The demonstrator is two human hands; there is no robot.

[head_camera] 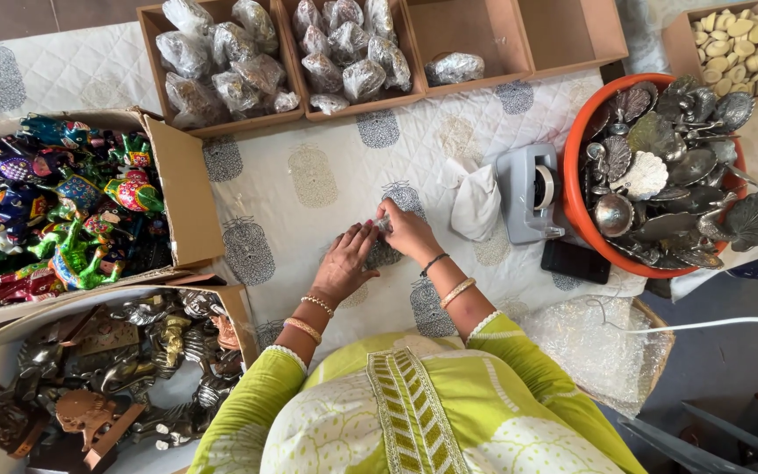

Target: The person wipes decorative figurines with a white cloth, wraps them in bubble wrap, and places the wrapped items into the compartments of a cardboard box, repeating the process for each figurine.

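Note:
On the white patterned cloth (309,189) both my hands rest on a small bundle wrapped in clear bubble wrap (382,254). My left hand (345,262) lies flat over its left side, fingers spread. My right hand (406,230) pinches the wrap at the top edge of the bundle. What is inside the wrap is hidden under my hands. Bangles sit on both wrists, and my green sleeves fill the bottom of the view.
A grey tape dispenser (529,191), a white cloth pouch (475,200) and a dark phone (576,261) lie to the right. An orange tub (577,149) holds silver metal dishes. Cardboard boxes hold wrapped bundles (221,61), painted figurines (54,206) and metal figures (107,369). Bubble wrap sheets (594,342) lie lower right.

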